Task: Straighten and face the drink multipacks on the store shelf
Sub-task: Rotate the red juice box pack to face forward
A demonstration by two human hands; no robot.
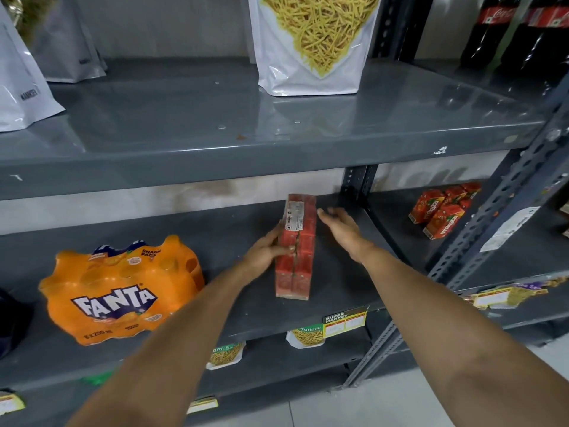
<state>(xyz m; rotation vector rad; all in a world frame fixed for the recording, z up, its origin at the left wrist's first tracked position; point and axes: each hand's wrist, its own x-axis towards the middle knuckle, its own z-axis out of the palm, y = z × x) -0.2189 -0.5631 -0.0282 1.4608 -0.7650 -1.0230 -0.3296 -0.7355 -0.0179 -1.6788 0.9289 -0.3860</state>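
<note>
While we look down from the head camera, our red juice-carton multipack [295, 251] stands on the grey middle shelf [240, 229], narrow end toward us and a white label on its top face at the far end. Our left hand [267, 251] grips the multipack's left side — thumb on top at the seam between cartons, fingers wrapped against the side. Our right hand [341, 231] is spread flat and open just right of the multipack, fingertips near its far upper corner; we cannot tell whether they touch it. Left of the multipack, well apart, sits an orange Fanta multipack [120, 291] in shrink wrap, logo facing us, turned slightly askew. Right of the multipack, past the perforated upright [357, 183], more red juice cartons [443, 208] lie in a loose cluster on the neighbouring bay. Above the multipack, on the upper shelf [215, 118], stands a white snack pouch [314, 44] — and dark cola bottles [517, 29] stand farther right.
</note>
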